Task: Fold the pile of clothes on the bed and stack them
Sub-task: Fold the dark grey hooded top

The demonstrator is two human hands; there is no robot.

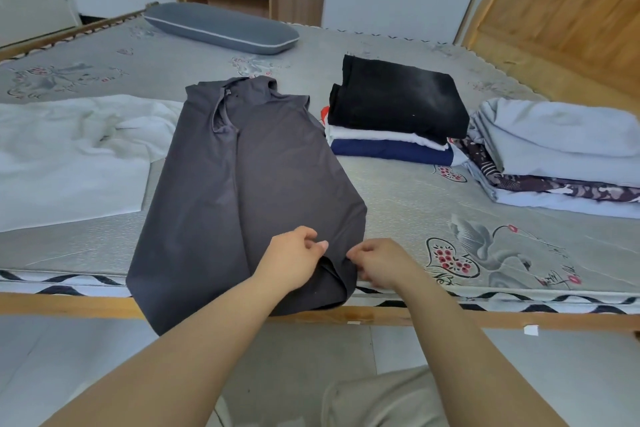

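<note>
Dark grey garment (242, 191) is laid lengthwise on the bed (398, 198), sides folded in, collar end far from the hands, hem end hanging over the bed's near edge. Its hem area is pinched by both hands: left hand (294, 256) with fingers curled on the fabric, right hand (377, 262) just beside it, fingers curled on a fold at the garment's right edge. The hands are close together but not touching.

Beyond and right of the right hand a folded stack (394, 118) is seen: black piece on top, white under it, navy at the bottom; a sliver of red shows at its left side, item unclear. Further right, a second heap (561, 152) of pale blue and patterned fabric is cut off by the frame edge. Left of the left hand, white unfolded cloth (69, 149) is spread out, touching the grey garment's left edge, partly cut off. Far beyond the hands a grey pillow (221, 28) lies at the bed's head end. Nothing lies between the hands and the stack. Part of the hem is hidden under the hands.
</note>
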